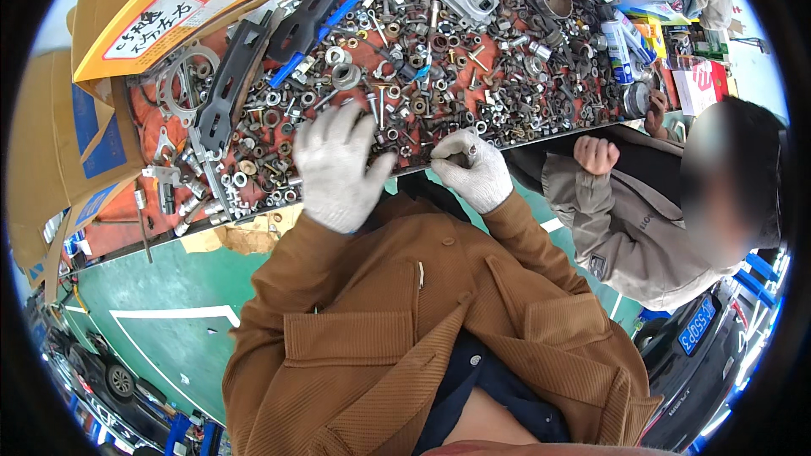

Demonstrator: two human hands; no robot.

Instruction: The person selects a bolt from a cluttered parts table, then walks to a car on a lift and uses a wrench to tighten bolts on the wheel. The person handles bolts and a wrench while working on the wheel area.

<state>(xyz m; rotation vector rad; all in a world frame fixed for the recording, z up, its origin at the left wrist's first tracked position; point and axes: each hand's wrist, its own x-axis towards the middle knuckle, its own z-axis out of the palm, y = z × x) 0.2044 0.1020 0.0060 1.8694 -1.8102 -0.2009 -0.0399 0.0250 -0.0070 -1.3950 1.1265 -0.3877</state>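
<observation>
A wide spread of loose bolts, nuts and washers [405,105] covers the red table top in front of me. My left hand [340,171], in a white glove, hovers over the near part of this hardware. Its fingers are stretched out and slightly blurred, and no held item shows. At the table's near edge, my right hand [475,171] wears a matching glove. Its thumb and fingers curl together into a ring; what they pinch, if anything, is too small to tell. Nearest to the left hand lie a large nut [345,77] and a long bolt [381,105].
Open cardboard boxes [84,118] stand at the left. Black brackets [232,76] and a blue strip [363,0] lie among the parts. Spray cans [621,51] stand at the far right. Another person [634,194] sits close on my right, hands near the table edge.
</observation>
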